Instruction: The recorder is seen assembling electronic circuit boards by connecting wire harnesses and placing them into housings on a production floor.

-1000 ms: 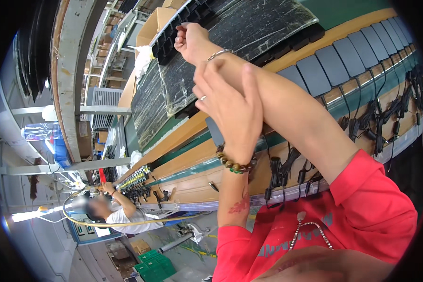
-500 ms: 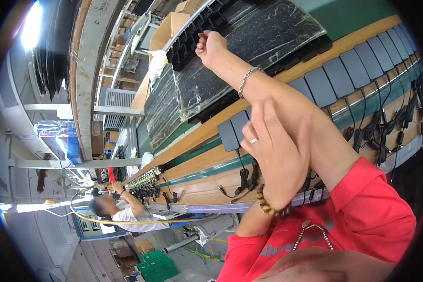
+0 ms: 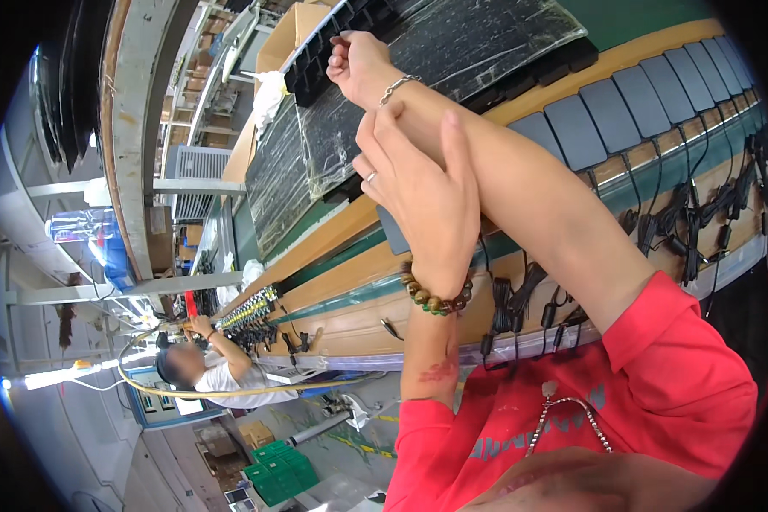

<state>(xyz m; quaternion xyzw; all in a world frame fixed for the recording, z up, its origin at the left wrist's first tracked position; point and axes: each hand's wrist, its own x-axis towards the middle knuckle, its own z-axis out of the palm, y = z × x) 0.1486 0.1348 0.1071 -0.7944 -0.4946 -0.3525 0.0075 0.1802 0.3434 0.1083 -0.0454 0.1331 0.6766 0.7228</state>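
My right arm reaches across the bench, with my right hand [image 3: 360,66] curled closed above a black slotted rack [image 3: 309,75]. Nothing shows between its fingers. A silver chain bracelet [image 3: 398,86] circles that wrist. My left hand [image 3: 427,192] lies along my right forearm just below the bracelet, its fingers stretched out and slightly apart. It wears a ring and a beaded bracelet [image 3: 439,300]. Beyond the right forearm runs a row of flat black power adapters [image 3: 614,115] with cables [image 3: 691,224] hanging toward me. One more adapter [image 3: 392,232] is partly hidden behind my left hand.
A black, film-wrapped slab [image 3: 478,60] lies on the far side. An open cardboard box [image 3: 290,38] stands behind the rack. At the left, a person in a white shirt [image 3: 235,371] works along the same line. Green crates [image 3: 280,472] rest on the floor.
My left hand has moved up and left along my right forearm toward the wrist, now resting there. The right hand has shifted slightly left and remains curled. The view has turned a little.
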